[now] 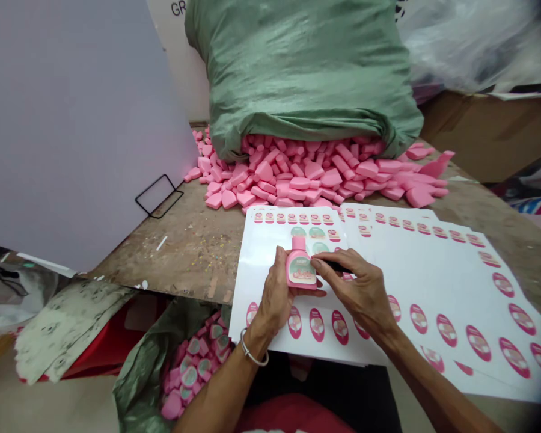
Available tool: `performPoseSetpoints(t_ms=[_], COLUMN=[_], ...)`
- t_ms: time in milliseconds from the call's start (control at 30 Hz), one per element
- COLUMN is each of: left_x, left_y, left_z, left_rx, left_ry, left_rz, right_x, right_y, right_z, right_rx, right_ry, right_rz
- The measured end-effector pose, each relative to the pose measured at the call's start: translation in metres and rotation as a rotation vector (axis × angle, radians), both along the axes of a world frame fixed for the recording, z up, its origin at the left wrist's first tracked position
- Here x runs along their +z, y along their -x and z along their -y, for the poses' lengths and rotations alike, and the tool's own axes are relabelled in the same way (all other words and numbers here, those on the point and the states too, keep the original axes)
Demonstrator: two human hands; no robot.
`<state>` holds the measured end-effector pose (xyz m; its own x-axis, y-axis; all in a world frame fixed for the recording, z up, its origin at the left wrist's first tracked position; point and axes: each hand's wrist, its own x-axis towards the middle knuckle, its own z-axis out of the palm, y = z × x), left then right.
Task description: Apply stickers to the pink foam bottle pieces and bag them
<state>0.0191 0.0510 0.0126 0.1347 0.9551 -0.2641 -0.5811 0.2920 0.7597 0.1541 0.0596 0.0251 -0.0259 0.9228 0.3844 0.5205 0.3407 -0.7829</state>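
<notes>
My left hand (276, 291) is closed round a small pink bottle (299, 242), held upright over the sticker sheets. On its front sits a green and white label (302, 270) with lettering. My right hand (360, 288) pinches at the label's right edge, thumb and fingertips touching the bottle. A slim dark tool (338, 264) shows partly between its fingers; its kind is hidden. Underneath lies a stack of sticker sheets (247, 270), with green stickers (316, 233) near the bottle and pink oval ones (317, 325) along the near edge.
Unlabelled pink bottles (293, 183) spill from a green sack (306, 66) at the back. More sheets (433, 270) fan out rightward. Below the table edge, an open sack (137, 373) holds labelled bottles (189, 376). A white panel (81, 120) and black wire stand (160, 195) are left.
</notes>
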Motion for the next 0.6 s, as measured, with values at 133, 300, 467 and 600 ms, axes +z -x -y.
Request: performPoseSetpoints(t_ms=[133,300,467,600], left_x=[0.002,0.007,0.016,0.027], left_y=[0.001,0.007,0.010,0.036], left_z=[0.000,0.004,0.006,0.027], left_rx=[0.001,-0.091,-0.204,-0.343], left_ry=[0.002,-0.090,-0.104,-0.050], left_rz=[-0.010,-0.033,-0.088,-0.322], right_x=[-0.001,-0.004,-0.004,-0.012], right_y=[0.001,-0.004,-0.003,-0.009], right_z=[-0.001,-0.004,-0.007,-0.034], right_rx=[-0.003,-0.047,-0.135,0.037], right_ry=[-0.012,-0.100,-0.049,0.177], right_rz=[0.015,0.176,0.219,0.101])
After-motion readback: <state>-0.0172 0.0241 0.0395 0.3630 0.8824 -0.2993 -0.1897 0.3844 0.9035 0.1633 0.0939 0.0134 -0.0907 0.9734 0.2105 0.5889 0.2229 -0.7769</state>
